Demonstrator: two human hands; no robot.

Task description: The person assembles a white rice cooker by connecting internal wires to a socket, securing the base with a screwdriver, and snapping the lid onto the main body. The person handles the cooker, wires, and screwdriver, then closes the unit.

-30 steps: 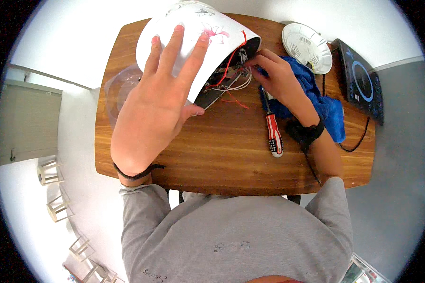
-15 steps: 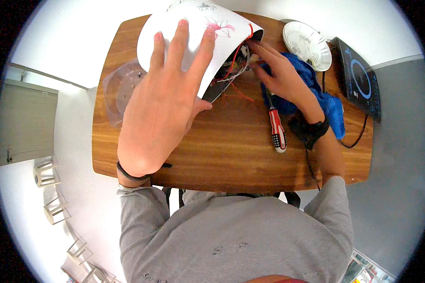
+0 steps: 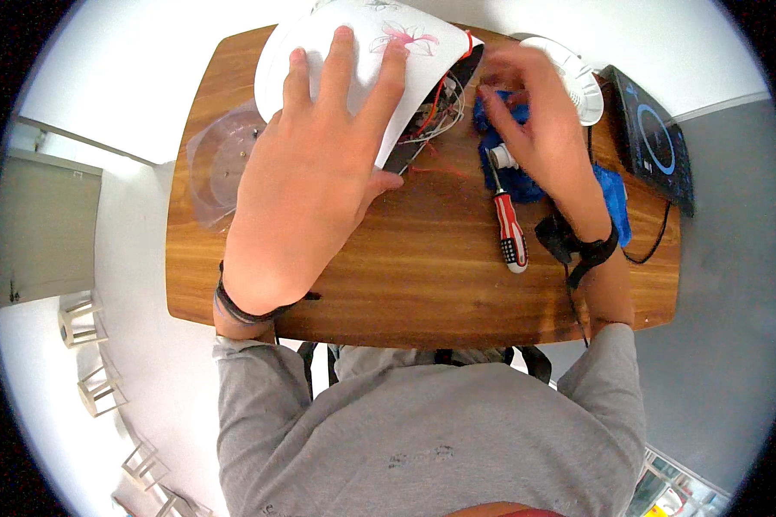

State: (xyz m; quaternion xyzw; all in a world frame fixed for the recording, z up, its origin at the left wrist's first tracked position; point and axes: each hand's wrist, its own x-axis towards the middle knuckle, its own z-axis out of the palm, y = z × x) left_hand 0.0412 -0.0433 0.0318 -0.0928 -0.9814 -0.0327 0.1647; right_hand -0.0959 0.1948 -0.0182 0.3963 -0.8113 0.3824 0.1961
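Observation:
My left hand (image 3: 306,185) lies with fingers spread over a white appliance shell (image 3: 366,82) printed with a pink flower, its thumb by the lower edge. On its right side the shell is open, showing loose red and white wires (image 3: 447,110) and dark parts. Just right of that opening hovers my right hand (image 3: 547,125), fingers curved and blurred by motion; whether anything is between them cannot be made out. Below it a screwdriver (image 3: 510,233) with a red, white and black handle lies by a small white cylindrical piece (image 3: 502,157) and a blue cloth (image 3: 522,183).
A clear plastic tray (image 3: 220,172) with a few tiny parts sits left of the shell. Beyond my right hand are a round white slotted plastic piece (image 3: 588,99) and a black induction cooktop (image 3: 655,142). A black cord (image 3: 572,302) hangs over the front edge of the wooden table (image 3: 422,284).
My right hand has drawn back from the shell's opening and lifted to the right, its fingers curling. The small white piece now shows by the screwdriver. My left hand and the shell have shifted slightly right.

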